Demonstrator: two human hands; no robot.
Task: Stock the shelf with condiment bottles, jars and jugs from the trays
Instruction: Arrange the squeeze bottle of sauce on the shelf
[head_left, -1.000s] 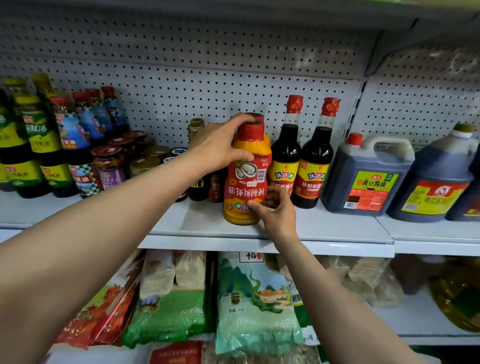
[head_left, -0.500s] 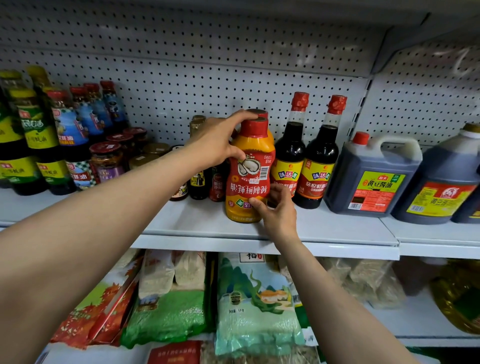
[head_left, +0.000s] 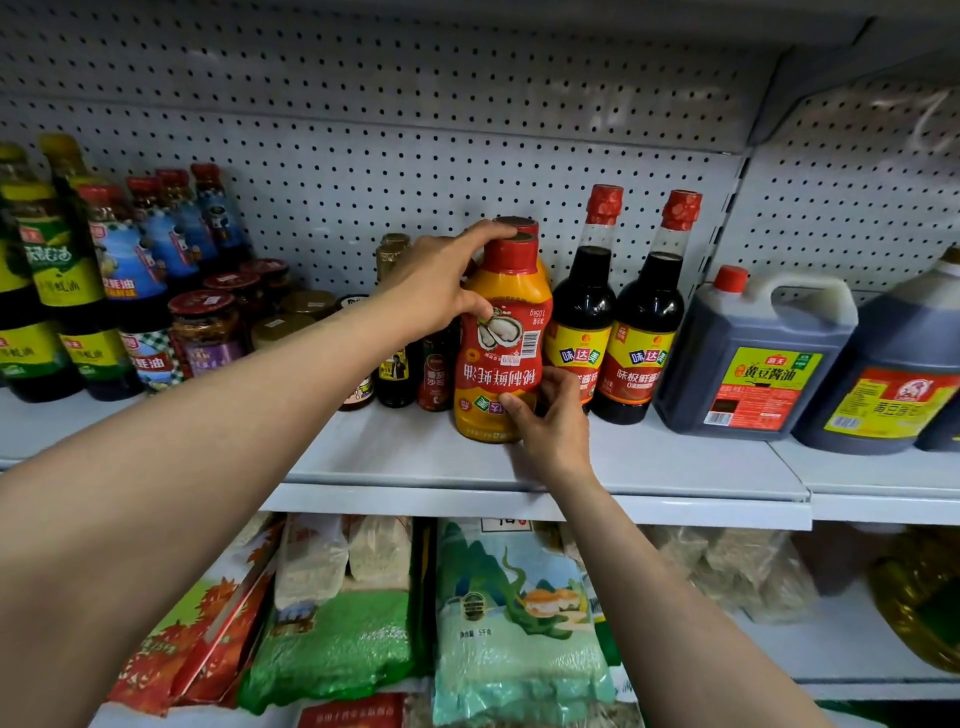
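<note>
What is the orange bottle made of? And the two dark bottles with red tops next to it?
The orange bottle looks like smooth, opaque plastic with a glossy printed wrap and a red plastic cap. The two dark bottles look like clear glass: dark sauce shows through the necks, though clear plastic is possible. Their tops wear red shrink film.

My grey shelf (head_left: 415, 457) carries an oyster sauce bottle (head_left: 501, 358), two soy sauce bottles (head_left: 618, 317), jugs (head_left: 753, 358) and jars (head_left: 208, 332).
</note>
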